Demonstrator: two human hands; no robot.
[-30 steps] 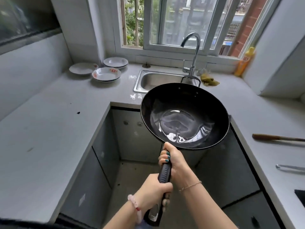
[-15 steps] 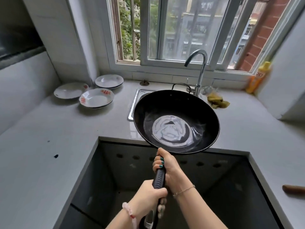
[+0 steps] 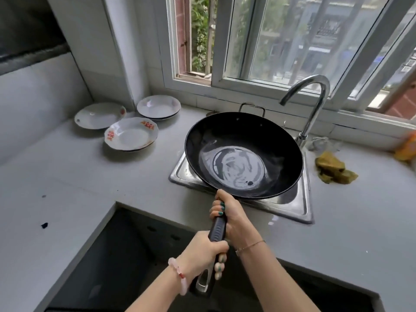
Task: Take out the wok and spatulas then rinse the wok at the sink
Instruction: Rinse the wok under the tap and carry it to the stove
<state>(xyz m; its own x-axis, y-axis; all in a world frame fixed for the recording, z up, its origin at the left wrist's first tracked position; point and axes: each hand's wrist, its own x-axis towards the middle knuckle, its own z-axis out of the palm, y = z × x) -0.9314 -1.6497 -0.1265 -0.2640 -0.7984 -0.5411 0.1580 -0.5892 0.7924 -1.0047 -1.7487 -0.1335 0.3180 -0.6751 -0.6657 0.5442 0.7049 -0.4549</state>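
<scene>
My right hand (image 3: 231, 213) and left hand (image 3: 202, 253) both grasp the wok (image 3: 243, 152) handle. The wok is over the sink (image 3: 305, 199).

One camera (worn on the head) looks forward and down, close over the counter (image 3: 67, 176), facing the sink (image 3: 299, 206) and the window (image 3: 281, 41).

1. From my remote feed I can read no word, number or brand anywhere.
2. The front plate (image 3: 131, 135) on the bench (image 3: 67, 176) carries red marks on its rim, at left and upper right. They may be characters, but they are too blurred for me to tell.
3. The orange object (image 3: 406, 148) at the right edge is smeared, and any label on it is illegible.
</scene>
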